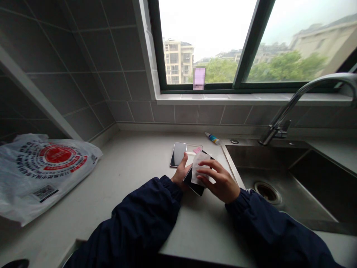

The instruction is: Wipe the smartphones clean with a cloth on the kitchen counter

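One slim black smartphone (193, 186), stiff, slick, best held at its sides, rests in the left hand (180, 174) just above the pale stone countertop (119, 163), right hand (221, 182), fingers spread, pressing a soft white wipe (200, 168) on it.

Black phone (193, 182), dark glossy back, tilted up off level — white crumpled tissue (200, 168) pressed across its upper face.
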The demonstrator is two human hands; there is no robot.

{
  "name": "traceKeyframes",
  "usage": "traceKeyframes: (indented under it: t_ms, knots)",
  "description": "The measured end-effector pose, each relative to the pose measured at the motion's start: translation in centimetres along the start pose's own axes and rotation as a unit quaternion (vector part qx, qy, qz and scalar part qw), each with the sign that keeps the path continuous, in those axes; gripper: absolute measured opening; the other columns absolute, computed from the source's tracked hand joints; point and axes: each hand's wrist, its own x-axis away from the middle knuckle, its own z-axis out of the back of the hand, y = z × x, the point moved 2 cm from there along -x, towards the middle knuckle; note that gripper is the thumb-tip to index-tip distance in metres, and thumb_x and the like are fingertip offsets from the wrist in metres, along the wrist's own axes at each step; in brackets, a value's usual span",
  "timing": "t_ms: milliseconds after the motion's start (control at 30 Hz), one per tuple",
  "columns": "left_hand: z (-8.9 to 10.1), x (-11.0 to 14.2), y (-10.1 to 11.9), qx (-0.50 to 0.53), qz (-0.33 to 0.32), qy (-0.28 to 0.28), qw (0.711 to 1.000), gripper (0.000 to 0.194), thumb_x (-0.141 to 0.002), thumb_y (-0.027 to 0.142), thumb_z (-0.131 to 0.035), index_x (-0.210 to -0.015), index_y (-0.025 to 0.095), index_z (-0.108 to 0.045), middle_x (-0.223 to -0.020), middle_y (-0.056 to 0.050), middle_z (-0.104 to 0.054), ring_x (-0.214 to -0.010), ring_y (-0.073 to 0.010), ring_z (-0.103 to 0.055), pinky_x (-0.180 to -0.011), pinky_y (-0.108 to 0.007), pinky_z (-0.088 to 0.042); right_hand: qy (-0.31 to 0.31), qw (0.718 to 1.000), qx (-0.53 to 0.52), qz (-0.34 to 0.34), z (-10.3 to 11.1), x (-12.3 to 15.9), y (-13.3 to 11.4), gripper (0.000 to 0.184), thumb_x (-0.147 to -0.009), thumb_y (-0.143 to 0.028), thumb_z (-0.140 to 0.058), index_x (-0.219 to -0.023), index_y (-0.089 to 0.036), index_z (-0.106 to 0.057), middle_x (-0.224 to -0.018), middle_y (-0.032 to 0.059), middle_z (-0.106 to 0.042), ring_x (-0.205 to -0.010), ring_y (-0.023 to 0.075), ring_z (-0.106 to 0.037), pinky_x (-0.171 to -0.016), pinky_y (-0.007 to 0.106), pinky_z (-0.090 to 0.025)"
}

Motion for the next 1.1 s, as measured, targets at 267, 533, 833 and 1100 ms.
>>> traceKeyframes:
  t_ms: [267,533,833,1100]
  knots:
    - [0.2,0.2,0.1,-0.001,0.013,-0.018,1.000,0.089,-0.093,0.077,-0.022,-0.138,0.007,-0.055,-0.104,-0.018,-0.069,-0.096,-0.0302,-0.068,-0.085,-0.039,-0.051,-0.086,0.995,-0.051,0.008,0.0,-0.1,-0.2,0.036,-0.097,-0.020,-0.059,-0.133,-0.020,-0.062,-0.138,0.0164,-0.060,-0.131,0.0285,-0.057,-0.107,0.048,-0.052]
    - [-0.3,-0.1,-0.1,0.033,-0.045,0.015,0.998,0.081,-0.098,0.068,-0.026,-0.140,0.004,-0.054,-0.112,-0.020,-0.070,-0.110,-0.0309,-0.067,-0.101,-0.040,-0.046,-0.123,0.992,0.014,-0.005,-0.2,0.1,0.4,0.046,-0.101,-0.032,-0.054,-0.144,-0.017,-0.055,-0.153,0.0189,-0.049,-0.146,0.0333,-0.042,-0.116,0.056,-0.043]
    - [-0.1,0.0,-0.3,-0.028,0.009,-0.023,0.999,0.087,-0.097,0.073,-0.016,-0.148,0.010,-0.049,-0.122,-0.018,-0.068,-0.121,-0.0314,-0.062,-0.106,-0.041,-0.041,-0.126,0.988,0.046,-0.074,-0.8,0.7,1.9,0.054,-0.104,-0.041,-0.046,-0.152,-0.017,-0.046,-0.160,0.0175,-0.040,-0.152,0.0333,-0.030,-0.119,0.059,-0.036]
    - [-0.4,0.2,-0.4,-0.061,0.004,-0.015,0.998,0.086,-0.097,0.072,-0.021,-0.153,0.010,-0.043,-0.129,-0.018,-0.066,-0.123,-0.0325,-0.062,-0.111,-0.043,-0.037,-0.113,0.986,0.062,-0.102,-1.0,1.0,2.9,0.066,-0.104,-0.045,-0.044,-0.162,-0.022,-0.025,-0.166,0.0130,-0.028,-0.155,0.0321,-0.022,-0.122,0.059,-0.030]
